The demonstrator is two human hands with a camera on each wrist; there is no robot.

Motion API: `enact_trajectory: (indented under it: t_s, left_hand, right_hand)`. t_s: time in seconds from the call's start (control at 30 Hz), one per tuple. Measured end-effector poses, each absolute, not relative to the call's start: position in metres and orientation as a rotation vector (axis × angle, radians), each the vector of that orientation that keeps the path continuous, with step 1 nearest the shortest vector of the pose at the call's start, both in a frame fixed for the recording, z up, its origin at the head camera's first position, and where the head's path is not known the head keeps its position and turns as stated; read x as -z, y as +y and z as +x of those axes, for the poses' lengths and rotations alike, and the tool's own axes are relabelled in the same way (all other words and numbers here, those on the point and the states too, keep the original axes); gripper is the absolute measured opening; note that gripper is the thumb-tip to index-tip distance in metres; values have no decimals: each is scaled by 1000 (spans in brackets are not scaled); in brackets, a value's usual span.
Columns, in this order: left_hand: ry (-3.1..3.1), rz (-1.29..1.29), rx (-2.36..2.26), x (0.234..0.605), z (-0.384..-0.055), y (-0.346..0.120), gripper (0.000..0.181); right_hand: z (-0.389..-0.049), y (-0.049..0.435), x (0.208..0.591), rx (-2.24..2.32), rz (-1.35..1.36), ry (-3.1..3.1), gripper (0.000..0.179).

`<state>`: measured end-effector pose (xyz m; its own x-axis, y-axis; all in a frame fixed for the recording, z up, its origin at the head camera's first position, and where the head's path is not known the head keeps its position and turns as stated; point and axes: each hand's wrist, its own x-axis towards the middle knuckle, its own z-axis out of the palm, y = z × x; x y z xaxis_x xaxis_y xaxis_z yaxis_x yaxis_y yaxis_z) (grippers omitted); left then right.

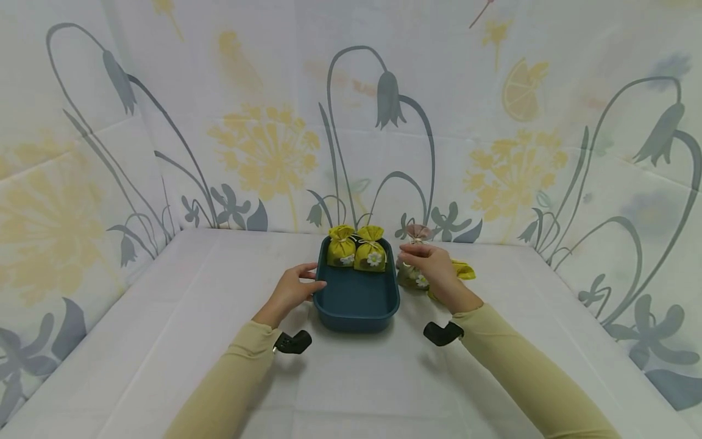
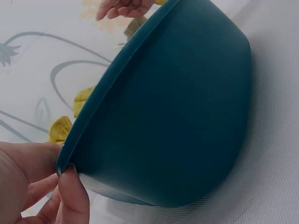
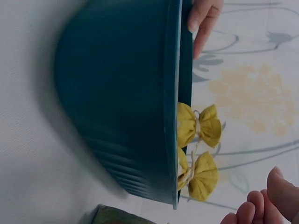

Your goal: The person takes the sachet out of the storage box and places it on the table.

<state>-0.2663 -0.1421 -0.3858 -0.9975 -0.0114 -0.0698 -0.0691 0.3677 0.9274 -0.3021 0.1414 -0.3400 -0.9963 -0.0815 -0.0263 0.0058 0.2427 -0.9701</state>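
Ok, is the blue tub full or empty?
Part full: the tub holds two yellow bags at its far end; its near floor shows bare.

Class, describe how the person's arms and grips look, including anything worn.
The left sleeve and right sleeve are long, pale yellow-green, wrinkled near the wrists. A black angular device sits at each wrist. The left grip and right grip wear no gloves.
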Motion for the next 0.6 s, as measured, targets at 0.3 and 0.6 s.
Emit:
enact_trajectory:
  t_s: [0.3,0.6]
  left_hand:
    - [2553,-81,-1741,386,-265,-142,56]
    - [2545,-61,-1750,386,-267,-143,57]
  right_hand:
    - [-309,129,334,1858,-97,2413,37]
    - [-320,116,327,1872,-158,2395,37]
